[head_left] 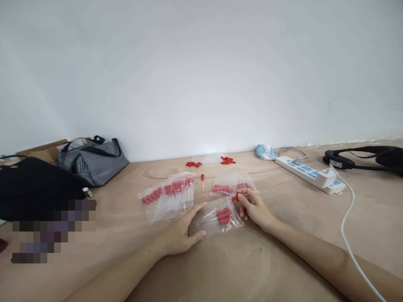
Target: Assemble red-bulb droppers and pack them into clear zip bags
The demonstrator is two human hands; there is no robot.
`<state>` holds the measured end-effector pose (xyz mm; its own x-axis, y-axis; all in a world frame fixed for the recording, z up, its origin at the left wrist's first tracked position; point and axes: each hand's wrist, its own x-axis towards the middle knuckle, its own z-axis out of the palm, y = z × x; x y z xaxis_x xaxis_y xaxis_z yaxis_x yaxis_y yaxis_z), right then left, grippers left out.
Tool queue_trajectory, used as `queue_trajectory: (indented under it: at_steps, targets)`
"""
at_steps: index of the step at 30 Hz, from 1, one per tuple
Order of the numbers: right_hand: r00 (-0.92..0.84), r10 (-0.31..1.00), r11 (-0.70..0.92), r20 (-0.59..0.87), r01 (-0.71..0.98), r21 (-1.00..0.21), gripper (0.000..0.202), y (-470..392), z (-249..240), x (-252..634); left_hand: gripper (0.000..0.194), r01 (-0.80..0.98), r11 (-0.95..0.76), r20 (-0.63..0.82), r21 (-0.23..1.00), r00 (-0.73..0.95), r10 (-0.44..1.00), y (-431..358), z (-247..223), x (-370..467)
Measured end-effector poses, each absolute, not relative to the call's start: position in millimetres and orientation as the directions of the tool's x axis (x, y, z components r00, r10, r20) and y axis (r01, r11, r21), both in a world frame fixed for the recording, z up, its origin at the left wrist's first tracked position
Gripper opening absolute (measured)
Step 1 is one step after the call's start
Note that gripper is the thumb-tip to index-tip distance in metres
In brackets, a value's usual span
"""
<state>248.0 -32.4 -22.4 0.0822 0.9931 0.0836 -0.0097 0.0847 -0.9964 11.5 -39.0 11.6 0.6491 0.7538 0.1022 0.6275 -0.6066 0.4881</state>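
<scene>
In front of me lies a clear zip bag (208,218) holding several droppers (224,215) with red rubber bulbs. My left hand (181,233) rests at the bag's left end, thumb and fingers spread apart and touching the plastic. My right hand (255,208) pinches a red dropper bulb (235,197) at the bag's upper right corner; whether a glass tube is on it cannot be made out. Beyond the bag, a single dropper (202,184) lies with its red bulb pointing away from me.
Filled zip bags (171,195) overlap at left, with others (231,183) at right. Farther back are glass tubes (211,159) between loose red bulbs (193,164). A power strip (307,171), white cable (349,222), black headset (362,159), blue mask (265,152) and striped bag (94,161) surround them.
</scene>
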Motion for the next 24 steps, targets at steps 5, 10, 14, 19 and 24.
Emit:
queue_trajectory:
  at_steps: [5,10,14,19,24]
  targets:
    - [-0.122,0.991,0.055,0.046,0.073,-0.996,0.039,-32.4,-20.4,246.3,0.058,0.622,-0.613,0.094,0.486,0.661,0.745,-38.7,10.0,11.6]
    - [-0.143,0.990,0.010,-0.006,0.115,-0.993,0.031,-25.6,-24.6,247.6,0.055,0.612,-0.631,0.110,0.477,0.670,0.734,-38.1,8.3,11.5]
    - [-0.228,0.972,0.097,0.064,0.137,-0.986,0.022,-24.1,-28.4,248.0,0.054,0.594,-0.650,0.124,0.474,0.686,0.717,-38.6,7.7,11.1]
    - [-0.226,0.969,0.178,0.102,0.343,-0.922,0.025,-22.9,-25.7,255.7,0.038,0.540,-0.695,0.152,0.475,0.727,0.670,-37.6,6.9,11.6]
    - [-0.106,0.914,0.339,0.392,0.729,-0.595,0.019,-13.0,-12.1,270.4,0.037,0.537,-0.689,0.141,0.487,0.730,0.669,-37.4,8.5,13.4]
